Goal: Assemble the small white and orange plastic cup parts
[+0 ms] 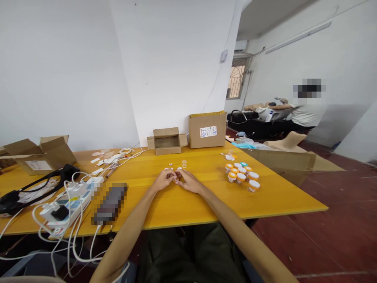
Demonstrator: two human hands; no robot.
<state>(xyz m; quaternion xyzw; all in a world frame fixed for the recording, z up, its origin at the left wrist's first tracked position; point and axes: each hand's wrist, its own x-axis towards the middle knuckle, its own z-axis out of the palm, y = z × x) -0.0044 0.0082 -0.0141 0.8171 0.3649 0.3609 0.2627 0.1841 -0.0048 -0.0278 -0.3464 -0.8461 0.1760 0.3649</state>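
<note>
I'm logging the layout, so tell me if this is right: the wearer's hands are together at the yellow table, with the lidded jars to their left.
The side is wrong: the head view shows the lidded jars to the right of the wearer's left hand and right hand, not left. The hands are together at the yellow table.

I've got left hand (pixel 164 180) and right hand (pixel 187 181) pinching a small orange-and-white piece (pixel 176 181) on head cam; clear cup (pixel 184 164) just beyond, lidded jars (pixel 241 177) off right.
</note>
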